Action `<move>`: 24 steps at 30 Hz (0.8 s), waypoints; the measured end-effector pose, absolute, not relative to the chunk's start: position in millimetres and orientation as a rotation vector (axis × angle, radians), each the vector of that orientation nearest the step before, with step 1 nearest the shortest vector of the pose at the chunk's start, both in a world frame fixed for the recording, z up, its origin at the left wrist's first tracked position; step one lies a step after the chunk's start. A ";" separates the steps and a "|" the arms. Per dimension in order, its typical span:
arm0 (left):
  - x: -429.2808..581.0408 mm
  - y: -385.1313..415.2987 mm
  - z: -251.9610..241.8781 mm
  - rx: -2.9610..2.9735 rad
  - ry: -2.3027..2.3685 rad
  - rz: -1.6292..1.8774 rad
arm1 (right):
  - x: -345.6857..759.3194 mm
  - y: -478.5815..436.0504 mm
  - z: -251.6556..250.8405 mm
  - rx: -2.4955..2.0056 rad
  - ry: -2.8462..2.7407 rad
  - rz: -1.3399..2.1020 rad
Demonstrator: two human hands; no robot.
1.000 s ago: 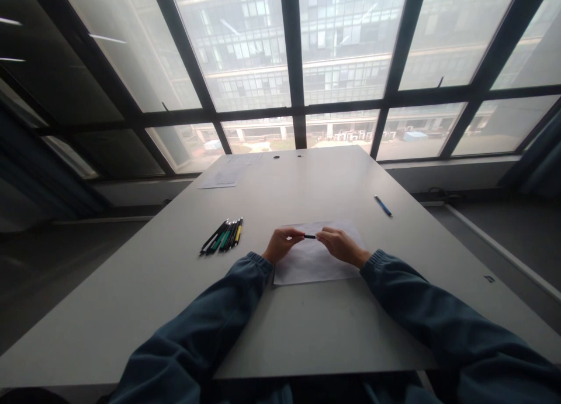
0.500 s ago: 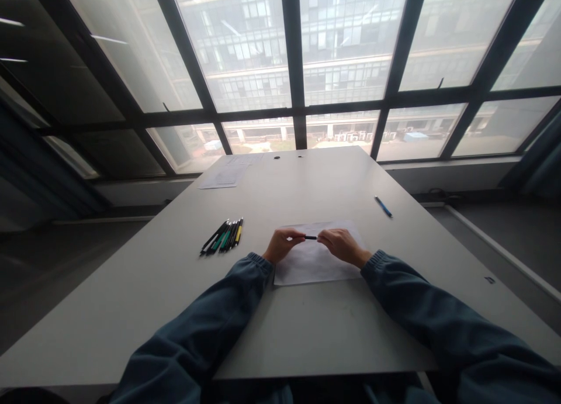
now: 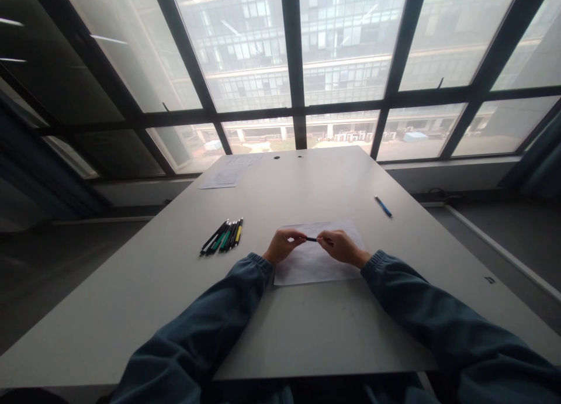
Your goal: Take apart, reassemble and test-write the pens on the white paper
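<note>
Between my two hands a thin black pen [image 3: 311,239] is held level, its short middle part showing. My left hand [image 3: 284,244] pinches one end, and my right hand [image 3: 340,246] is closed on the other. The fingers hide both ends of the pen. Under the hands lies a white sheet of paper [image 3: 313,269] on the table. To the left of my left hand, several pens [image 3: 222,237] with black, green and yellow barrels lie side by side in a loose bunch.
A blue pen [image 3: 383,206] lies alone on the right of the white table [image 3: 280,328]. More paper sheets [image 3: 225,173] rest at the far left. A small dark mark or object [image 3: 489,280] sits near the right edge. Large windows stand beyond the table.
Both hands stay in almost the same place. The pen has tilted slightly, its right end a little lower, and my right hand's fingers have shifted a little.
</note>
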State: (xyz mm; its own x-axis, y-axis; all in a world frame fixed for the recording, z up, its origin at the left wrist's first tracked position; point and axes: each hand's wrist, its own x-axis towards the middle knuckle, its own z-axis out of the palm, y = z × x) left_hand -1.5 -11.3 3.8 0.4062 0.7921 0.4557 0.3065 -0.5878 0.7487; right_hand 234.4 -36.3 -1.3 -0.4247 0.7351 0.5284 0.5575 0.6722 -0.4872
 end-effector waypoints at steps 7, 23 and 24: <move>0.1 -12.2 6.6 2.060 0.866 1.116 | 231.5 -40.1 1.6 -0.961 -2.067 0.448; -4.6 -5.5 -3.3 2.033 0.946 1.171 | 238.7 -27.7 -4.0 -1.060 -2.178 0.119; -4.4 -5.6 -3.5 2.032 0.949 1.175 | 238.7 -28.3 -2.9 -1.061 -2.188 0.097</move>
State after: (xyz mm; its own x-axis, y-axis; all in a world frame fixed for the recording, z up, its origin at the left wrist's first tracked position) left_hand -4.4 -5.6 -3.5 0.3526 0.8132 0.4630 0.2820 -0.5641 0.7760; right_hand 238.7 -28.3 -2.9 -0.4251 0.7155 0.5543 0.6634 0.6629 -0.3469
